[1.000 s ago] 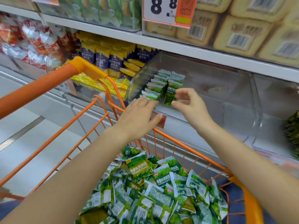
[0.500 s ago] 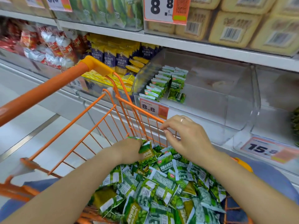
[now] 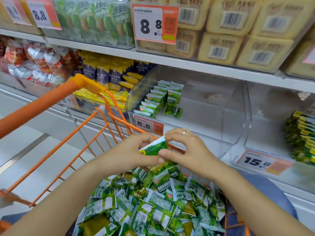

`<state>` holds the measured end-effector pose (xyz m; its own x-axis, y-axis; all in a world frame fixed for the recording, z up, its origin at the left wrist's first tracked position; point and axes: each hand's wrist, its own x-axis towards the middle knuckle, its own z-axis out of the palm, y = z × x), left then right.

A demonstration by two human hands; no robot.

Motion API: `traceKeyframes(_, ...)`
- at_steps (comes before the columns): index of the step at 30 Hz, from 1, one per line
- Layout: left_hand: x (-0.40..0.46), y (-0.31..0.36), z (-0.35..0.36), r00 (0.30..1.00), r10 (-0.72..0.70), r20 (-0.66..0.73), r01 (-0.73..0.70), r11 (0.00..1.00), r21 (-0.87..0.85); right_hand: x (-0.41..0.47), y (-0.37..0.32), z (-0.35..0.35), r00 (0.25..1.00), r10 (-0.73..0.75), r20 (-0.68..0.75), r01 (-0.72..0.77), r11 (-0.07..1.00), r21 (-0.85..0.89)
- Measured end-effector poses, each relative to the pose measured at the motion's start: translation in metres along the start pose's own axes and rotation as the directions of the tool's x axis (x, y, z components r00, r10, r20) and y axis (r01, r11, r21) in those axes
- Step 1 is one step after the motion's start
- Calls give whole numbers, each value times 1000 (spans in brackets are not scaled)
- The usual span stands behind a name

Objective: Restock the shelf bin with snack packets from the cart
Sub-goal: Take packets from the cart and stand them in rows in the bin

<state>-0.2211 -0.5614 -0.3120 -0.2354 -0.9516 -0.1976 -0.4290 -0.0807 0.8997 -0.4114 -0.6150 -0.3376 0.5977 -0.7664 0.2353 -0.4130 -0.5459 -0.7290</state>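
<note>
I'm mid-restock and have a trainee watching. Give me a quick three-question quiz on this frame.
1. True or false: both hands grip one green packet above the cart.
2. Where do the stocked packets sit in the clear bin: A left side, B right side, C spread across the whole floor?
3. What price shows on the bin's front tag?

Key: 1 true; 2 A; 3 8.8

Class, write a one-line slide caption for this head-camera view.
Both hands, left and right, lift green snack packets from the orange cart toward the clear shelf bin.
</note>
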Motion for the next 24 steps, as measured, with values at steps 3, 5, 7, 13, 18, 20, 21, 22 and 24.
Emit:
traceKeyframes(3, 9, 19, 15, 975, 137, -176, -98, 972, 212, -9, -3, -23, 997, 82, 8, -82, 991, 106)
traceKeyframes(5, 21, 36, 32, 941, 235, -245, -139, 925, 353, -22, -3, -46, 993, 108, -39, -106, 993, 56)
traceKeyframes(7, 37, 53, 56, 926, 298, -232, -191, 899, 394, -39, -1, -74, 987, 122, -100, -125, 992, -19)
traceKeyframes(13, 90, 90, 134, 869, 495, -30, -422, 771, 478, -107, 18, -174, 923, 265, -279, -331, 916, -225)
traceKeyframes(18, 137, 86, 168, 878, 477, -15, -337, 642, 689, -172, 54, -241, 755, 354, -551, -496, 859, -127)
traceKeyframes(20, 146, 80, 177, 878, 478, -14, -331, 628, 705, -190, 66, -255, 703, 405, -585, -519, 854, -32)
traceKeyframes(21, 148, 79, 180, 875, 484, -30, -331, 641, 692, -195, 72, -258, 685, 423, -594, -528, 849, -4)
traceKeyframes(22, 151, 79, 182, 873, 486, -51, -330, 662, 673, -197, 79, -258, 675, 438, -593, -538, 843, 11)
traceKeyframes(24, 158, 80, 183, 860, 501, -101, -335, 702, 628, -192, 92, -254, 667, 463, -583, -557, 830, 22)
